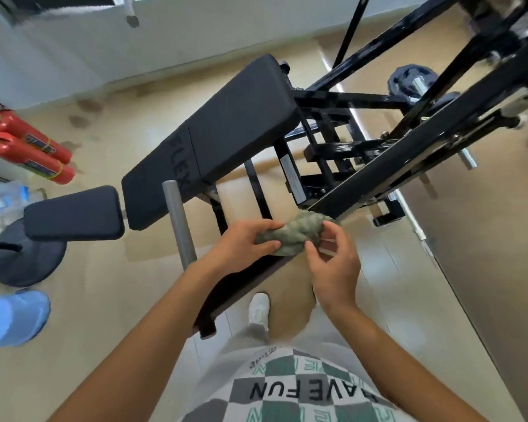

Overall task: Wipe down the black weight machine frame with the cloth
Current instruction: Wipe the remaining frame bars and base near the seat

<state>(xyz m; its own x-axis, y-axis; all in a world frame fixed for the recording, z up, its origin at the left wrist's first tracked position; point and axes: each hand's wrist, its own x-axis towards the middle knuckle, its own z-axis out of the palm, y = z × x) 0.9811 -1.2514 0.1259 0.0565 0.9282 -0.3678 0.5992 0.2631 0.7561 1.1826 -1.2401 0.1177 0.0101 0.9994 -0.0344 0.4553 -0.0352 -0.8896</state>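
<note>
A crumpled grey-green cloth (297,232) lies bunched on a long black bar of the weight machine frame (408,153), which slants from the upper right down toward me. My left hand (244,245) grips the cloth's left end, thumb under and fingers over it. My right hand (332,263) pinches the cloth's right lower edge with thumb and fingertips. The bar's lower stretch runs beneath my hands to an end (207,324) near my shoe.
A black padded bench (220,141) and a smaller pad (73,213) stand to the left, with a grey post (179,226) beside them. Weight plates (408,82) sit at the back right. Red fire extinguishers (28,144), a round base (25,257) and blue bottles (9,318) line the left floor.
</note>
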